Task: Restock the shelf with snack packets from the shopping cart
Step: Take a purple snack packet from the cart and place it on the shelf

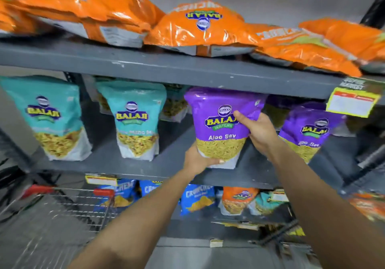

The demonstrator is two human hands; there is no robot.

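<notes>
A purple Aloo Sev packet stands upright at the front of the middle grey shelf, held by both hands. My left hand cups its bottom left corner. My right hand grips its right side, thumb across the front. Another purple Aloo Sev packet stands just to the right. The wire shopping cart with red handle caps sits at the lower left; its contents are not visible.
Two teal packets stand on the same shelf to the left. Orange packets lie flat on the top shelf. Blue and orange packets fill the lower shelf. A yellow price tag hangs from the upper shelf edge at right.
</notes>
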